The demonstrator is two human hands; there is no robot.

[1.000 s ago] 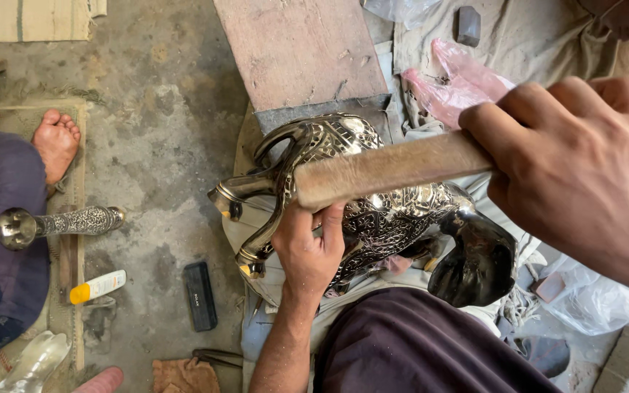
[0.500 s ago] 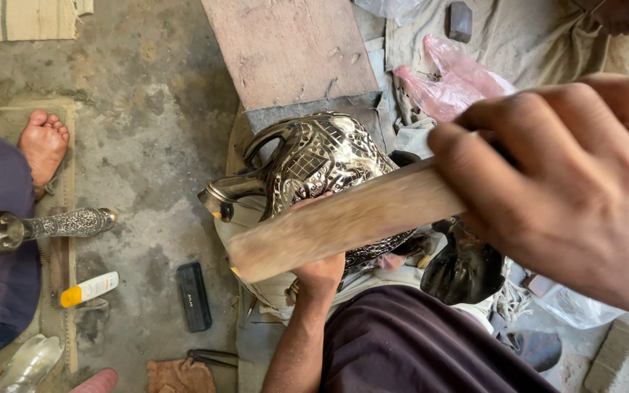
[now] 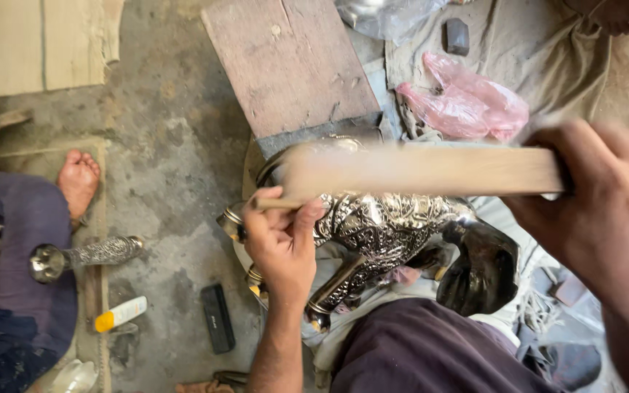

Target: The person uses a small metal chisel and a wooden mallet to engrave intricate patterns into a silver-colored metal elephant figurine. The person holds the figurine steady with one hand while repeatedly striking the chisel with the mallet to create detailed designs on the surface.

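Between the two hands lies an embossed silver-coloured metal vessel (image 3: pixel 387 229), resting on its side on pale cloth over the person's lap, its curved handles pointing toward the left hand. Left hand (image 3: pixel 282 244) is closed: thumb and fingers pinch a thin rod-like tool (image 3: pixel 279 204) against the vessel's upper edge, while the palm steadies the metal. Right hand (image 3: pixel 606 225) is clenched around the near end of a wooden mallet (image 3: pixel 420 169), which reaches across above the vessel toward the left hand; both mallet and right hand are blurred, so the exact point of contact cannot be told. Just beside the right hand, below the mallet, sits a dark curved metal piece (image 3: pixel 483 266) touching the vessel. Beyond the hands lie a wooden board (image 3: pixel 289 65) and a pink plastic bag (image 3: pixel 467 102) on grey cloth. Well to the left of the left hand, on the concrete floor (image 3: pixel 161 145), are a dark rectangular block (image 3: pixel 218 318), a white tube with an orange cap (image 3: pixel 119 314) and a small embossed metal stem piece (image 3: pixel 85 255), next to another person's bare foot (image 3: pixel 78 182). By judgement, the work is well advanced: relief pattern covers the visible body, and hammering against the held tool is in hand; what remains cannot be told.
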